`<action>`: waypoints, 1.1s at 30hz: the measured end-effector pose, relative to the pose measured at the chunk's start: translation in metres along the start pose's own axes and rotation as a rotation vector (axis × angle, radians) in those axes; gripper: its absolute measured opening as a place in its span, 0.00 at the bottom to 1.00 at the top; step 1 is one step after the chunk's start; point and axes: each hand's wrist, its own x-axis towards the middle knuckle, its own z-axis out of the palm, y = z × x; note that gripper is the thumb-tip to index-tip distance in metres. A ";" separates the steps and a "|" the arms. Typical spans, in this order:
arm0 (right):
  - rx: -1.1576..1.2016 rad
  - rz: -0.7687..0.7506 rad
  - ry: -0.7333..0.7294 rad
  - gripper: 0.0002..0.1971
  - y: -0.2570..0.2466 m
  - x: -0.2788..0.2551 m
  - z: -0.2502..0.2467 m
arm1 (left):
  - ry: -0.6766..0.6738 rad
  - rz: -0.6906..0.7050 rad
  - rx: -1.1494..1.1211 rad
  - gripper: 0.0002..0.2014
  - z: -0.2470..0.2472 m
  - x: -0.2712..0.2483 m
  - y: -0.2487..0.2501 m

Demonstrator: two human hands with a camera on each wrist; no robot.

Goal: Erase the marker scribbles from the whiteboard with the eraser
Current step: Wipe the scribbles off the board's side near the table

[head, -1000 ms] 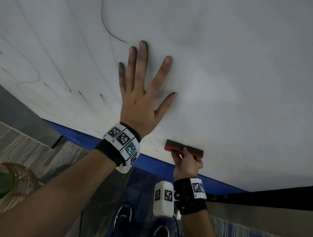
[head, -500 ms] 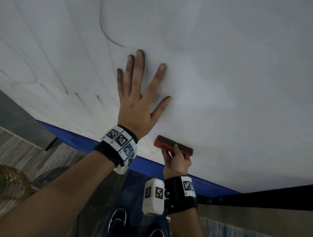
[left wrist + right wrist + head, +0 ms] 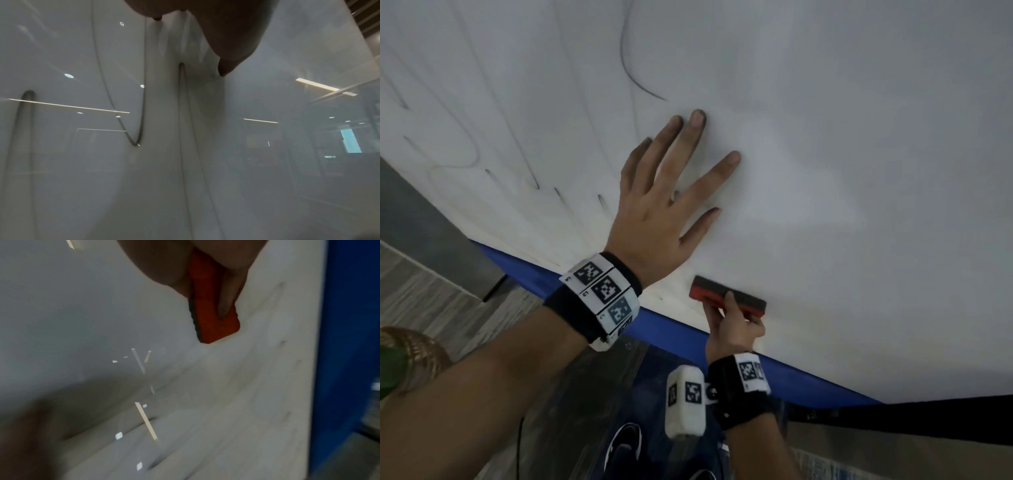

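The whiteboard (image 3: 859, 171) fills the head view, with dark marker scribbles (image 3: 631, 65) above and left of my left hand; its right part looks wiped. Looping scribbles (image 3: 139, 123) also show in the left wrist view. My left hand (image 3: 671, 192) presses flat on the board, fingers spread and smudged dark. My right hand (image 3: 736, 325) grips the red eraser (image 3: 726, 299) by its back and holds its dark felt against the board near the bottom edge. In the right wrist view the eraser (image 3: 213, 318) sits under my fingers (image 3: 228, 293), with faint streaks beside it.
A blue strip (image 3: 681, 332) runs along the board's lower edge, also seen as a blue strip (image 3: 349, 337) in the right wrist view. Below are dark shoes (image 3: 625, 445) on a grey and blue floor. A golden woven object (image 3: 410, 356) sits at the far left.
My left hand has slid down the board, its fingers angling right. My right hand with the eraser has shifted slightly left along the bottom edge.
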 end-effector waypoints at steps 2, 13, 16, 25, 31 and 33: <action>-0.051 0.051 0.128 0.25 0.035 0.027 -0.007 | -0.005 0.014 0.000 0.26 0.000 -0.002 0.000; 0.088 0.340 -0.119 0.11 0.051 0.035 0.006 | 0.029 0.016 0.023 0.26 0.004 -0.002 -0.002; 0.136 0.248 -0.228 0.13 0.022 0.005 0.008 | 0.029 0.073 0.039 0.24 -0.007 0.000 -0.011; -0.140 0.217 0.171 0.22 0.064 0.028 -0.008 | 0.137 -0.094 0.085 0.29 -0.033 0.035 -0.043; 0.004 0.245 -0.080 0.03 0.039 -0.017 0.040 | 0.146 -0.084 0.070 0.30 -0.026 0.034 -0.047; 0.086 0.344 -0.206 0.03 0.015 -0.050 0.061 | 0.150 -0.061 0.054 0.29 -0.030 0.035 -0.050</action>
